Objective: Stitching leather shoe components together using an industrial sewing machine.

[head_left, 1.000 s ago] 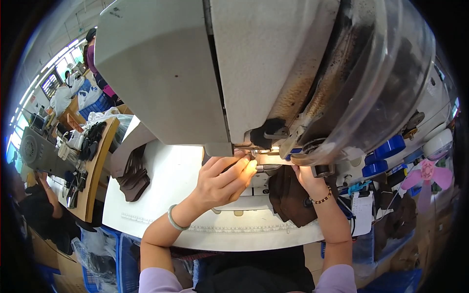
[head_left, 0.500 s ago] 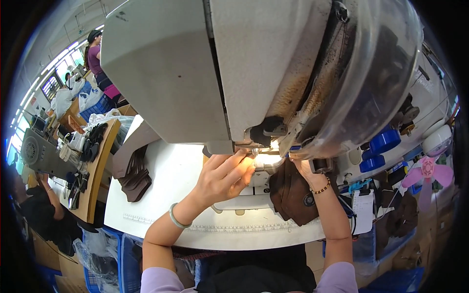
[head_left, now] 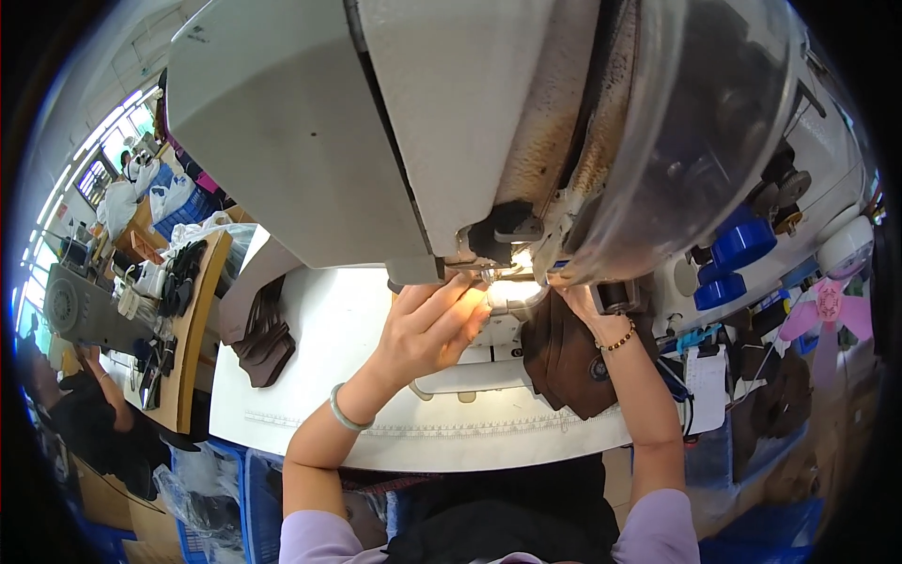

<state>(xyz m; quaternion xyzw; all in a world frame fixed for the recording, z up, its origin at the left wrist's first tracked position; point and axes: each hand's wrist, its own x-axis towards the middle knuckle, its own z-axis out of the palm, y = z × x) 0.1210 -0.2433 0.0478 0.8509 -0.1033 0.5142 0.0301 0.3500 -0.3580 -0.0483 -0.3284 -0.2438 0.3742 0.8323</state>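
Observation:
A large grey sewing machine (head_left: 310, 141) fills the upper middle, its lamp lighting the needle area. My left hand (head_left: 427, 324), with a pale bangle at the wrist, is closed beside the needle, thumb and fingers brought together at the lit spot. What they grip is too small and glare-washed to tell. My right hand (head_left: 580, 303), wearing a beaded bracelet, reaches up behind the machine head; its fingers are hidden there. Dark brown flat pieces (head_left: 568, 371), leather-like and overlapping, lie on the table just left of my right wrist.
Another stack of brown pieces (head_left: 266, 352) lies on the white table (head_left: 329, 367) at left. A printed ruler strip runs along its front edge. Blue spools (head_left: 740, 246) and a pink fan (head_left: 829, 310) stand at right. A person (head_left: 94, 414) works at a neighbouring bench, far left.
The whole view has shifted slightly, with the machine head appearing further left and higher. Both hands stay by the needle area, the left still closed. A standing person in the background is now mostly hidden.

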